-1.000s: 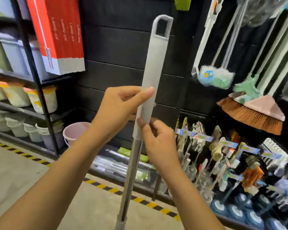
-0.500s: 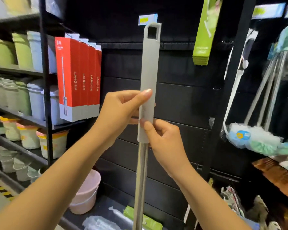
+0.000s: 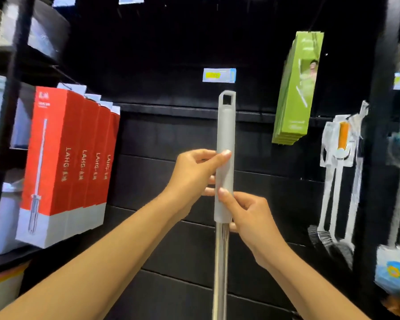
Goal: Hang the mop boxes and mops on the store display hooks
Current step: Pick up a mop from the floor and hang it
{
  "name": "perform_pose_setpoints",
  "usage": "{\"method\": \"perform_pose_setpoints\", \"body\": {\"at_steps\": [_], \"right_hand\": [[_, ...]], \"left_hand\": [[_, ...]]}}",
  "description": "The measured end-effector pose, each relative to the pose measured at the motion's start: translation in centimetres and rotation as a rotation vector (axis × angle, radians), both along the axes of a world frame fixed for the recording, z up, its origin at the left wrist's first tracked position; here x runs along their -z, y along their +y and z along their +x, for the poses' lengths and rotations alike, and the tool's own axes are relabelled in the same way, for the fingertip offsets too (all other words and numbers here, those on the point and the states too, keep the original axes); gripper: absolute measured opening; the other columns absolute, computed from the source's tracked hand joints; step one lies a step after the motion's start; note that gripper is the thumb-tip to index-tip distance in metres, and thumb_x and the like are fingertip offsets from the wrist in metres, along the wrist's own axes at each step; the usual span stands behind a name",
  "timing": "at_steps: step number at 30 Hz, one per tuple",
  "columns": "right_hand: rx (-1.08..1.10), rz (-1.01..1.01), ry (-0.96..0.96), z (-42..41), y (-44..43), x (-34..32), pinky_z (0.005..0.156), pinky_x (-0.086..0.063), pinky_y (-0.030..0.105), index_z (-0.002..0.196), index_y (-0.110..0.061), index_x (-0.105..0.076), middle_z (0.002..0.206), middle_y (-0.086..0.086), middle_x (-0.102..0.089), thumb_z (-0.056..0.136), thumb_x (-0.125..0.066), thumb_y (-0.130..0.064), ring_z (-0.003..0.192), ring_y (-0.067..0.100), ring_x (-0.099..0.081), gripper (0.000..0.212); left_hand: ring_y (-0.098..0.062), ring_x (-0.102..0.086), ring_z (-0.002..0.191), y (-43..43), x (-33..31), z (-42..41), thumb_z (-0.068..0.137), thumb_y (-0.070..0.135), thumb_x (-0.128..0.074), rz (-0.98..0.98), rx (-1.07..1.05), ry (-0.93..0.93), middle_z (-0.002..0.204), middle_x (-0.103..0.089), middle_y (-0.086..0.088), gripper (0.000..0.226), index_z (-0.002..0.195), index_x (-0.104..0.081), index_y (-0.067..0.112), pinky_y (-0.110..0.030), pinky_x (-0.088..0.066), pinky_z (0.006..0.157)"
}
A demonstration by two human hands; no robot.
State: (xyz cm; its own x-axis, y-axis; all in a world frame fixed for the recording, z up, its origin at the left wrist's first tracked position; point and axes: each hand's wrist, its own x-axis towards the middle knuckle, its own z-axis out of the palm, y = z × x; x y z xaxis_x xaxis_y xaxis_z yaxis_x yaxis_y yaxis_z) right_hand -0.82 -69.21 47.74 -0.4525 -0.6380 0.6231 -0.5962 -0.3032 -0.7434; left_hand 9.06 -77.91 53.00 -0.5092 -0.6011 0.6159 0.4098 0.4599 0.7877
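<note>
I hold a mop upright by its grey handle grip (image 3: 225, 132), which has a hanging hole at the top; a steel pole (image 3: 220, 269) runs down out of view, and the mop head is hidden. My left hand (image 3: 192, 176) grips the grey sleeve from the left, thumb on its front. My right hand (image 3: 247, 218) pinches the sleeve's lower end. The hole sits just below a price tag (image 3: 219, 75) on the black display wall. Several red mop boxes (image 3: 65, 162) hang at the left, and green mop boxes (image 3: 297, 88) hang at the upper right.
A black shelf unit (image 3: 7, 93) with pale bins stands at the far left. Packaged mops and brushes (image 3: 340, 172) hang to the right past a black upright post (image 3: 379, 112). A blue and white mop head (image 3: 393, 271) hangs at the lower right.
The view has tilted up from the floor and lower shelves to the upper display wall. The mop handle has come upright with its top below the price tag. Both hands keep the same grip.
</note>
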Motion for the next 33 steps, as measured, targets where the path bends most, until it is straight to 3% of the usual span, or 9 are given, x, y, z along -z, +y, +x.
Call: {"method": "perform_pose_setpoints", "body": {"at_steps": [2,5,9,13,16,22,27,30,33], "right_hand": [[0.024,-0.004,-0.056,-0.5,-2.7,-0.9,0.075,-0.060,0.039,0.088,-0.026,-0.075,0.090,0.002,-0.072,0.079,-0.058,-0.056,0.090,0.021,-0.066,0.035],[0.027,-0.014,-0.167,-1.6,-6.4,-2.5,0.077,-0.062,0.042,0.098,-0.020,-0.075,0.095,0.002,-0.071,0.085,-0.061,-0.048,0.090,0.020,-0.068,0.034],[-0.002,-0.042,-0.233,-3.4,-10.7,-4.8,0.083,-0.059,0.051,0.107,-0.013,-0.073,0.106,0.001,-0.073,0.088,-0.062,-0.045,0.100,0.020,-0.067,0.039],[0.012,-0.085,-0.254,-5.0,-14.0,-7.3,0.081,-0.060,0.044,0.106,-0.009,-0.072,0.104,0.005,-0.073,0.090,-0.062,-0.043,0.097,0.021,-0.067,0.039],[0.018,-0.111,-0.250,-6.3,-16.0,-8.6,0.071,-0.059,0.036,0.103,-0.007,-0.072,0.103,0.007,-0.072,0.091,-0.062,-0.042,0.091,0.020,-0.067,0.039],[0.029,-0.130,-0.230,-9.6,-19.2,-9.9,0.064,-0.056,0.030,0.104,-0.008,-0.071,0.102,0.009,-0.071,0.092,-0.061,-0.042,0.090,0.019,-0.067,0.037],[0.033,-0.177,-0.164,-11.5,-21.0,-11.4,0.077,-0.058,0.038,0.088,-0.015,-0.070,0.091,0.005,-0.069,0.092,-0.062,-0.042,0.082,0.016,-0.064,0.028],[0.037,-0.197,-0.124,-12.4,-21.8,-12.6,0.078,-0.057,0.038,0.093,-0.010,-0.072,0.091,0.004,-0.069,0.091,-0.063,-0.043,0.081,0.015,-0.065,0.034],[0.064,-0.211,-0.106,-13.3,-22.3,-13.2,0.082,-0.058,0.044,0.090,-0.010,-0.073,0.095,0.011,-0.071,0.090,-0.064,-0.044,0.079,0.016,-0.065,0.035]], "left_hand": [[-0.023,-0.073,0.088,-3.0,-1.3,-1.0,0.085,0.041,-0.071,0.020,0.044,-0.041,0.106,-0.072,-0.004,0.040,0.115,-0.065,0.015,-0.038,-0.062,0.073],[-0.025,-0.071,0.095,-7.3,-3.6,-2.5,0.081,0.042,-0.074,-0.037,0.080,-0.156,0.114,-0.069,-0.006,0.053,0.124,-0.060,0.015,-0.042,-0.061,0.079],[-0.023,-0.070,0.095,-11.4,-6.8,-4.5,0.087,0.039,-0.070,-0.132,0.113,-0.189,0.116,-0.066,-0.006,0.054,0.130,-0.056,0.011,-0.035,-0.062,0.071],[-0.025,-0.068,0.099,-14.2,-9.6,-6.5,0.091,0.036,-0.065,-0.198,0.109,-0.206,0.117,-0.064,-0.008,0.050,0.130,-0.056,0.005,-0.042,-0.061,0.080],[-0.020,-0.065,0.091,-15.6,-11.0,-8.0,0.094,0.032,-0.062,-0.209,0.099,-0.207,0.108,-0.061,-0.002,0.047,0.130,-0.054,0.004,-0.037,-0.062,0.073],[-0.023,-0.062,0.098,-18.3,-12.0,-11.5,0.094,0.031,-0.061,-0.218,0.037,-0.182,0.108,-0.056,-0.001,0.045,0.132,-0.053,0.007,-0.042,-0.059,0.081],[-0.027,-0.064,0.106,-20.6,-13.0,-13.7,0.092,0.036,-0.063,-0.237,0.008,-0.088,0.123,-0.062,-0.009,0.045,0.128,-0.058,0.008,-0.045,-0.060,0.083],[-0.032,-0.063,0.110,-21.4,-13.8,-14.4,0.091,0.037,-0.064,-0.231,0.002,-0.043,0.126,-0.061,-0.012,0.046,0.128,-0.059,0.010,-0.050,-0.057,0.087],[-0.028,-0.064,0.107,-22.0,-14.4,-15.2,0.091,0.035,-0.065,-0.216,0.033,-0.009,0.124,-0.062,-0.009,0.041,0.125,-0.061,0.011,-0.046,-0.059,0.083]]}}
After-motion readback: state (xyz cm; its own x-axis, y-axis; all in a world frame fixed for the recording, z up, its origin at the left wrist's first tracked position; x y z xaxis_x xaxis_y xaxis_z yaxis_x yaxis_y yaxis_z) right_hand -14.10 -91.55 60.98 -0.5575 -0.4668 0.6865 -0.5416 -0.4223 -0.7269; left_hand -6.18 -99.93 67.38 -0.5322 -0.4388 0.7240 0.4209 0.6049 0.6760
